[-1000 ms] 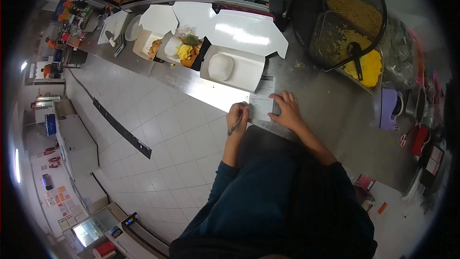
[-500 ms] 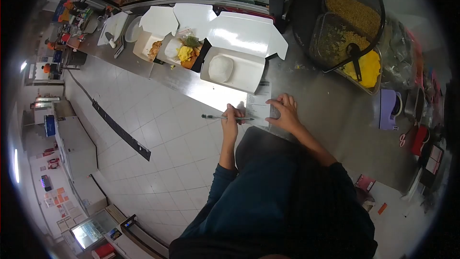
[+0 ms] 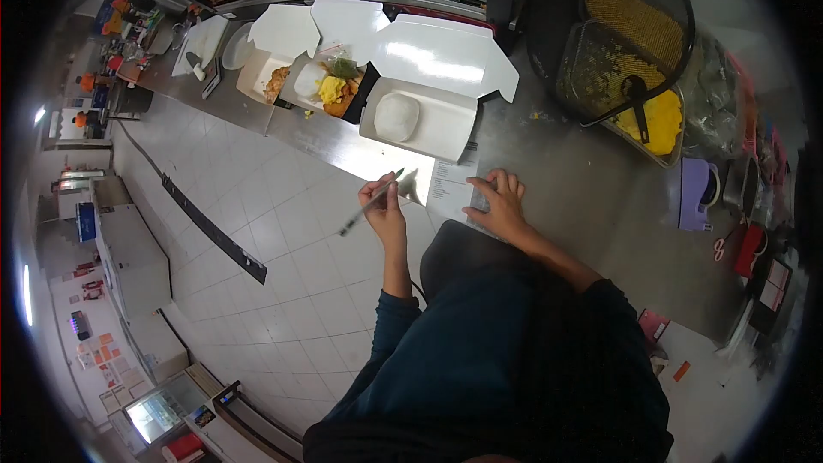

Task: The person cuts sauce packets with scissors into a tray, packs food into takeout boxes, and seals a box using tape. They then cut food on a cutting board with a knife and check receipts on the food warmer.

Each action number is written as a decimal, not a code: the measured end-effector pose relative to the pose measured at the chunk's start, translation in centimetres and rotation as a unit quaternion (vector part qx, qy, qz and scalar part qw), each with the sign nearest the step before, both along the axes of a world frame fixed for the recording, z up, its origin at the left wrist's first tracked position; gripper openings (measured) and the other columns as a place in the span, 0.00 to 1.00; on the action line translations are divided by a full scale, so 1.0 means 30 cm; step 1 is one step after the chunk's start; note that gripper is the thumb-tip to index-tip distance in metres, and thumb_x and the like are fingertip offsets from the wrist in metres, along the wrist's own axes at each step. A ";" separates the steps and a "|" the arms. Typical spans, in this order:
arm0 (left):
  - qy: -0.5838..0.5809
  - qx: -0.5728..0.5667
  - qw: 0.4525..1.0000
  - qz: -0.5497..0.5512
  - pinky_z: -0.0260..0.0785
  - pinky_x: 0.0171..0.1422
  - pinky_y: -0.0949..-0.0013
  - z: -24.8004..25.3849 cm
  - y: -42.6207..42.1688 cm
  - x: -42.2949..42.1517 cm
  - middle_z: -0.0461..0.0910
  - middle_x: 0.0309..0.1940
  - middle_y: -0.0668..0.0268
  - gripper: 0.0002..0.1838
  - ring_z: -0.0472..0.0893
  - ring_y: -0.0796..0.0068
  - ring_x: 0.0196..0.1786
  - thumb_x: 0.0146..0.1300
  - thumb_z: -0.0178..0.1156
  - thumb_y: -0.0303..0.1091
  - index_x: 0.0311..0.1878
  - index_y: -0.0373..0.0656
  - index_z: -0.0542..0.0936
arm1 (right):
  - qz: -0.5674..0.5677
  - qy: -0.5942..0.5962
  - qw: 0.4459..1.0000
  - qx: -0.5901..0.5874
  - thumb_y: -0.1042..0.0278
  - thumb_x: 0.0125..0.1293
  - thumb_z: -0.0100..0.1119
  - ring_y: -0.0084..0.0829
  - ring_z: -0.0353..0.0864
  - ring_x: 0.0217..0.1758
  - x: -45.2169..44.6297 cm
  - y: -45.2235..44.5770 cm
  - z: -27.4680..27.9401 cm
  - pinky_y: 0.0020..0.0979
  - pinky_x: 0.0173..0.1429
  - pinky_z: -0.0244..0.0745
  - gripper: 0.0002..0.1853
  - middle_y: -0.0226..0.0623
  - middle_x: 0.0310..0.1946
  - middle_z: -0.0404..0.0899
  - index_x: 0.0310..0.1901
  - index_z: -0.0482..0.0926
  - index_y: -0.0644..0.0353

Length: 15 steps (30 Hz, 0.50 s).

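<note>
My left hand pinches a pen, raised off the counter's front edge over the floor. A printed paper slip lies at the edge of the steel counter. On its right side rests my right hand, thumb and index finger apart, the other fingers bent. Behind the slip, an open white box holds a rounded mound of rice. To its left, another open box contains rice, yellow food and a small green packet. A third open box holds browned food.
A black mesh cover stands over trays at the back right, one with yellow food and a dark utensil. A purple tape dispenser, scissors and a red object are farther right. A glass case runs behind the boxes.
My left hand has moved left, away from the slip, with the pen now tilted upward. The slip and my right hand have shifted slightly left.
</note>
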<state>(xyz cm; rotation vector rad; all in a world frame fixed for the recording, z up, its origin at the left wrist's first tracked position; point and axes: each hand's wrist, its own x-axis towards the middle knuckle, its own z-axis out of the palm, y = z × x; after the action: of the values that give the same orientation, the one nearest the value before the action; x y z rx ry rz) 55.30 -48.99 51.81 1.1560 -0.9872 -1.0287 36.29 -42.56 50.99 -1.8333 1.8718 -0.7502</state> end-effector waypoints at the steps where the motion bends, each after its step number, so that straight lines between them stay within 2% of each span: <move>1: -0.041 -0.024 0.999 -0.016 0.65 0.49 0.73 0.013 -0.001 -0.005 0.73 0.40 0.57 0.12 0.73 0.71 0.45 0.56 0.50 0.19 0.43 0.39 0.63 | 0.002 0.001 1.000 -0.002 0.55 0.41 0.64 0.36 0.55 0.49 0.004 -0.002 0.004 0.38 0.50 0.49 0.26 0.35 0.41 0.60 0.47 0.72 0.45; 3: -0.121 -0.072 0.989 -0.047 0.66 0.48 0.72 0.038 0.004 -0.027 0.73 0.40 0.56 0.11 0.74 0.71 0.45 0.57 0.48 0.19 0.43 0.38 0.64 | 0.008 0.009 1.000 -0.006 0.56 0.43 0.63 0.37 0.55 0.49 0.012 -0.006 0.015 0.39 0.50 0.48 0.26 0.36 0.40 0.60 0.48 0.71 0.45; 4: -0.206 -0.054 0.972 -0.094 0.66 0.47 0.71 0.072 0.008 -0.046 0.74 0.40 0.56 0.10 0.75 0.70 0.43 0.56 0.48 0.18 0.42 0.36 0.67 | 0.012 0.013 1.000 -0.008 0.57 0.44 0.62 0.37 0.56 0.48 0.014 -0.006 0.019 0.39 0.50 0.48 0.26 0.36 0.40 0.60 0.49 0.70 0.46; 5: -0.286 -0.065 0.945 -0.145 0.65 0.46 0.70 0.117 0.015 -0.082 0.74 0.40 0.57 0.08 0.75 0.65 0.42 0.54 0.48 0.18 0.38 0.36 0.70 | -0.003 0.000 1.000 -0.016 0.60 0.45 0.61 0.37 0.57 0.47 0.012 -0.004 0.015 0.39 0.50 0.49 0.26 0.37 0.40 0.61 0.50 0.69 0.48; 6: -0.315 -0.094 0.925 -0.192 0.64 0.46 0.68 0.141 0.009 -0.123 0.74 0.41 0.57 0.09 0.75 0.60 0.42 0.52 0.49 0.17 0.37 0.36 0.72 | -0.018 -0.013 0.999 -0.026 0.63 0.46 0.59 0.38 0.57 0.47 0.006 0.000 0.000 0.39 0.50 0.50 0.26 0.38 0.40 0.61 0.51 0.67 0.50; 7: -0.338 -0.146 0.897 -0.244 0.64 0.46 0.66 0.137 0.004 -0.157 0.74 0.40 0.56 0.12 0.73 0.58 0.42 0.50 0.49 0.17 0.39 0.37 0.73 | -0.032 -0.028 0.998 -0.036 0.66 0.47 0.58 0.38 0.58 0.46 0.000 0.003 -0.021 0.39 0.51 0.51 0.27 0.39 0.40 0.61 0.52 0.66 0.52; 8: -0.399 -0.160 0.862 -0.269 0.64 0.46 0.65 0.116 0.001 -0.190 0.74 0.37 0.56 0.15 0.72 0.58 0.42 0.48 0.49 0.18 0.42 0.38 0.73 | -0.077 -0.103 0.987 -0.093 0.70 0.48 0.56 0.38 0.59 0.45 -0.015 0.010 -0.070 0.38 0.51 0.53 0.26 0.40 0.41 0.62 0.52 0.64 0.56; 9: -0.410 -0.142 0.847 -0.307 0.63 0.44 0.65 0.059 -0.002 -0.218 0.71 0.33 0.59 0.15 0.70 0.60 0.39 0.50 0.48 0.23 0.43 0.41 0.73 | -0.120 -0.178 0.965 -0.149 0.74 0.48 0.53 0.37 0.60 0.44 -0.041 0.018 -0.115 0.36 0.51 0.55 0.26 0.41 0.41 0.62 0.52 0.63 0.60; 11: -0.482 -0.171 0.805 -0.299 0.64 0.45 0.66 0.023 -0.003 -0.269 0.71 0.33 0.61 0.14 0.70 0.62 0.40 0.49 0.49 0.24 0.41 0.43 0.75 | -0.249 -0.281 0.916 -0.143 0.79 0.50 0.50 0.35 0.60 0.45 -0.080 0.034 -0.113 0.32 0.51 0.57 0.24 0.41 0.43 0.61 0.51 0.59 0.65; 13: -0.504 -0.186 0.786 -0.307 0.65 0.44 0.65 -0.040 -0.005 -0.280 0.72 0.33 0.62 0.13 0.71 0.62 0.40 0.49 0.50 0.26 0.40 0.43 0.75 | -0.307 -0.303 0.883 -0.186 0.79 0.52 0.48 0.32 0.59 0.45 -0.119 0.048 -0.078 0.32 0.51 0.56 0.23 0.41 0.45 0.59 0.51 0.58 0.64; 15: -0.479 -0.170 0.795 -0.330 0.66 0.40 0.67 -0.023 -0.001 -0.272 0.73 0.34 0.59 0.13 0.73 0.61 0.38 0.51 0.51 0.27 0.41 0.41 0.75 | -0.307 -0.232 0.901 -0.202 0.78 0.53 0.48 0.33 0.59 0.46 -0.144 0.063 -0.060 0.32 0.52 0.55 0.22 0.42 0.46 0.58 0.51 0.57 0.64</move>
<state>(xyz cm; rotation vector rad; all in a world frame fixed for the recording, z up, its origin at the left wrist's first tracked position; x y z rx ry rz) 47.14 -49.02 51.13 1.0165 -2.4149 -0.6695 31.98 -40.68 49.18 -1.0643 2.0513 -1.7301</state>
